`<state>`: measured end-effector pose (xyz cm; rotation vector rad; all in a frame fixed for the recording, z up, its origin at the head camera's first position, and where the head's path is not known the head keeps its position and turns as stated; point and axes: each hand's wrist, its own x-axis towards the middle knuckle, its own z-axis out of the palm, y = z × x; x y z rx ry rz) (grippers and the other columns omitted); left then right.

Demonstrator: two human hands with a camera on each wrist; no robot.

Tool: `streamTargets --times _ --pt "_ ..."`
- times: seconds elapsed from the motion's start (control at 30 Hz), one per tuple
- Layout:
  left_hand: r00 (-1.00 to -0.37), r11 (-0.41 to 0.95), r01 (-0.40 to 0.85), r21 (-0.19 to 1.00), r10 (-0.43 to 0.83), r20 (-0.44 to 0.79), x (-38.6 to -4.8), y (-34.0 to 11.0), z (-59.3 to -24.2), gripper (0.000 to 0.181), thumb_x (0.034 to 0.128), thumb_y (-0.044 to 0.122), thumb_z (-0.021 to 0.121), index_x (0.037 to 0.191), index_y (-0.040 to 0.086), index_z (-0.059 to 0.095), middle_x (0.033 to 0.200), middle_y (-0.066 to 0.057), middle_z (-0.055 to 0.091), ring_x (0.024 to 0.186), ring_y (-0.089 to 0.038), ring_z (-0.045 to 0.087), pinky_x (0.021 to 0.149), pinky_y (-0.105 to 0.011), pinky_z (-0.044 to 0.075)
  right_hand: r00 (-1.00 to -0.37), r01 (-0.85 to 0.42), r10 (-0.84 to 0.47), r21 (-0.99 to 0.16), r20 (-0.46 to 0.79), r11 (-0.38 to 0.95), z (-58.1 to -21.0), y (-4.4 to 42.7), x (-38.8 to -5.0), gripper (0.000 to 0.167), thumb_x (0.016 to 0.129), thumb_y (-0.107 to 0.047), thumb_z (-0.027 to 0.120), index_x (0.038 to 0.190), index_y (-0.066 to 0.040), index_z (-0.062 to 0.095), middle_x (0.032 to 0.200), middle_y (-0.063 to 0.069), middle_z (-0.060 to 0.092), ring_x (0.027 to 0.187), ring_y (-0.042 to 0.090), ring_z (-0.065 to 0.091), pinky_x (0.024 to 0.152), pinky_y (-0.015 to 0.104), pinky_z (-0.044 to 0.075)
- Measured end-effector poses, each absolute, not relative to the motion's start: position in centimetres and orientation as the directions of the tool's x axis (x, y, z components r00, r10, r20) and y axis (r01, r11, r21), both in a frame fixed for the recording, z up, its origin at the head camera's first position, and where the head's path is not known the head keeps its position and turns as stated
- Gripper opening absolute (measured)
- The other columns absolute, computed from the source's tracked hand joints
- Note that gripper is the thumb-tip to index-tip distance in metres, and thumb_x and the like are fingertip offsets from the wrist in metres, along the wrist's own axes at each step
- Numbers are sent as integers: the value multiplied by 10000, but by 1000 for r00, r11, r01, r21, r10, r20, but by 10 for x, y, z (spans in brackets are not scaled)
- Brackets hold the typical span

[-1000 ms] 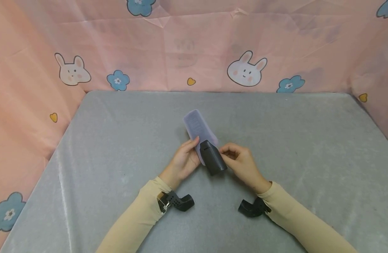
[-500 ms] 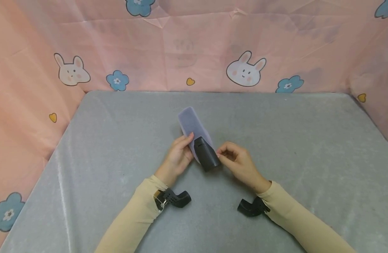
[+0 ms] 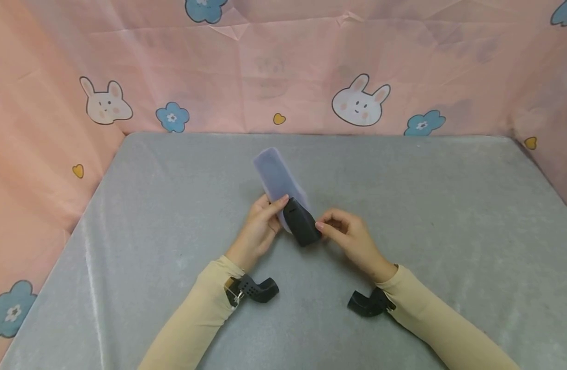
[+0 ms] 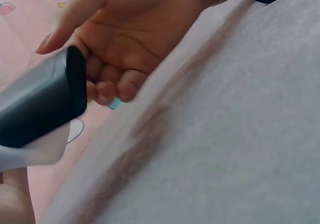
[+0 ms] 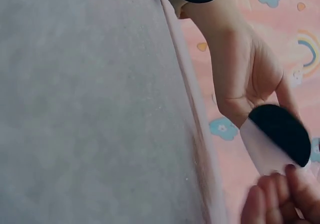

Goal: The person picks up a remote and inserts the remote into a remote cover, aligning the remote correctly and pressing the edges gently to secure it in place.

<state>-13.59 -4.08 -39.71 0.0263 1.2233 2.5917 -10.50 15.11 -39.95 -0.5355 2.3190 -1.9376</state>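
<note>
A long, translucent lavender piece, like a sleeve or case, is held aloft at a slant in my left hand. Over its near end lies a smooth black tapered block, its exact kind unclear. My left thumb lies along the top, close to the block's narrow end, while the fingers pass beneath. On the other side my right hand pinches the block's right edge, thumb on top. From the left wrist, the black block shows a flat end face. In the right wrist view my right fingers are blurred beneath it.
A grey cloth-covered table spreads beneath both hands. Pink curtain with rabbits and flowers hangs behind it and along the sides. Black camera mounts sit on both wrists.
My left hand has shifted left and slightly away from me, bringing the lavender piece and black block along. My right thumb now lies on the block's edge.
</note>
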Motion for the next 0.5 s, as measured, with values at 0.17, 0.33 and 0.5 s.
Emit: streamTargets --times 0.17,0.33,0.5 --pt "-973 -638 -206 742 213 -87 -138 -43 -396 183 956 -68 423 1113 -6 493 971 -34 632 870 -106 631 785 -230 512 -926 -60 -377 -988 3 141 -400 148 -105 161 905 -48 613 975 95 596 832 167 648 720 197 642 682 331 549" --pt "-971 -671 -218 708 219 -92 -138 -43 -397 172 983 -25 386 1049 20 539 943 -23 662 849 -96 638 758 -227 508 -936 14 -350 -999 -31 51 -403 147 -105 185 899 -6 599 995 150 575 829 140 672 714 204 664 694 341 561" --pt "-966 -674 -234 700 246 -86 -136 -41 -397 185 1001 -2 354 1103 -16 507 975 -20 656 887 -86 629 796 -216 498 -944 13 -328 -1000 -9 -11 -406 147 -104 171 896 19 588 986 163 572 787 49 679 697 198 667 678 336 564"
